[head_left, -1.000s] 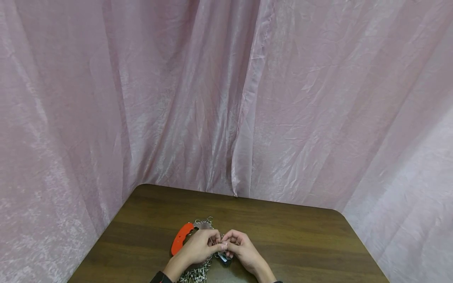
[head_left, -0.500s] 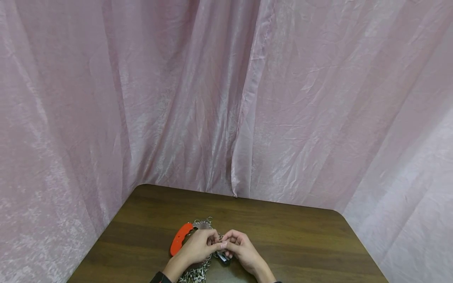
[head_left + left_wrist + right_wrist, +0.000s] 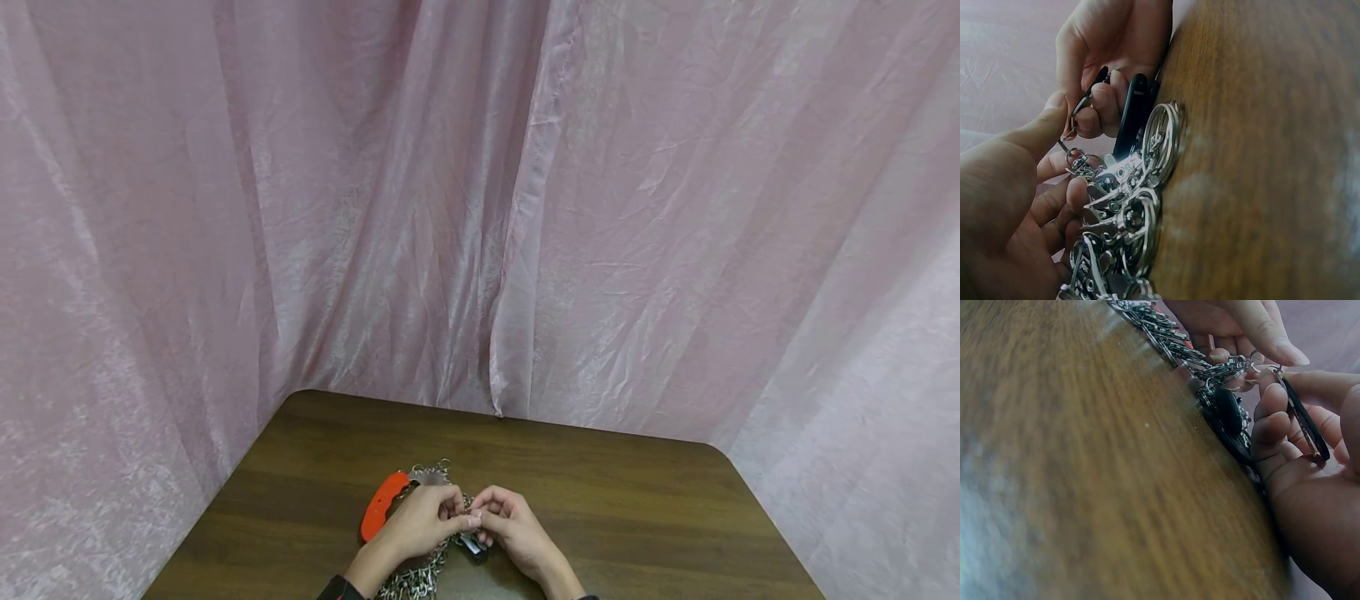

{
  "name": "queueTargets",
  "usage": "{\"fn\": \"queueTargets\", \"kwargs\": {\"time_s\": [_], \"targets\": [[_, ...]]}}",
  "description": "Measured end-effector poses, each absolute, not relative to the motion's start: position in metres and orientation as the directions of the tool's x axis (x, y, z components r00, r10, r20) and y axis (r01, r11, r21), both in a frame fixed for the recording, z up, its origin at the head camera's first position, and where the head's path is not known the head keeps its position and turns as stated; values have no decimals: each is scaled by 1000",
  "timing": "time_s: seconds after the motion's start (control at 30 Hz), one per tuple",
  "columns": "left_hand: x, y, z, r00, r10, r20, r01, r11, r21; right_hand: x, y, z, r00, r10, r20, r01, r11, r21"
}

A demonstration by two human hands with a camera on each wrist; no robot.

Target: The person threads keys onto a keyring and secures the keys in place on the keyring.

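My left hand [image 3: 427, 521] and right hand [image 3: 517, 529] meet close over the table, thumb tips almost touching. Between the right thumb and curled fingers is a slim black-and-silver nail clipper [image 3: 1310, 428], a small ring at its end. The left fingertips pinch a metal key ring [image 3: 1077, 160] joined to a swivel clasp, right by the clipper's ring. Many silver key rings with clasps [image 3: 1141, 219] lie bunched on the tabletop beneath the left hand. Another black clipper-like piece [image 3: 1130, 119] lies below the right fingers, its far part hidden.
An orange curved handle [image 3: 384, 506] with finger grooves lies left of the left hand, beside a greyish plate [image 3: 429, 477] among the chains. More metal rings [image 3: 411, 582] spread under the left wrist. Pink curtains [image 3: 405, 208] hang behind the brown wooden table [image 3: 637, 500].
Both hands stay in nearly the same place. The fingertips shift only very slightly around the ring; the orange handle and the metal rings lie as before.
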State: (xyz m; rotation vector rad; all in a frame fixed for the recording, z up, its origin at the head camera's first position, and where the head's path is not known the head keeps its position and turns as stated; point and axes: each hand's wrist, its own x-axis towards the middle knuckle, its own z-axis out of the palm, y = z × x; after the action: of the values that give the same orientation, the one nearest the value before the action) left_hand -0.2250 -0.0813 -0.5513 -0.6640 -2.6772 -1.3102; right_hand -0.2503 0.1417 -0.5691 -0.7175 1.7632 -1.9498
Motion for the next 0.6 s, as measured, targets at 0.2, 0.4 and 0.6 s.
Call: {"fn": "queueTargets", "kwargs": {"time_s": [0.2, 0.4, 0.6], "targets": [[-226, -80, -551, -903, 345, 257, 415, 539, 733, -250, 142, -568, -790, -606, 92, -25, -118, -993], [-224, -80, -553, -902, 347, 258, 418, 542, 729, -250, 142, -569, -790, -608, 81, -3, -128, -992], [-224, -78, -551, -884, 356, 303, 459, 534, 710, -250, 142, -569, -783, -611, 117, -28, -153, -988]]}}
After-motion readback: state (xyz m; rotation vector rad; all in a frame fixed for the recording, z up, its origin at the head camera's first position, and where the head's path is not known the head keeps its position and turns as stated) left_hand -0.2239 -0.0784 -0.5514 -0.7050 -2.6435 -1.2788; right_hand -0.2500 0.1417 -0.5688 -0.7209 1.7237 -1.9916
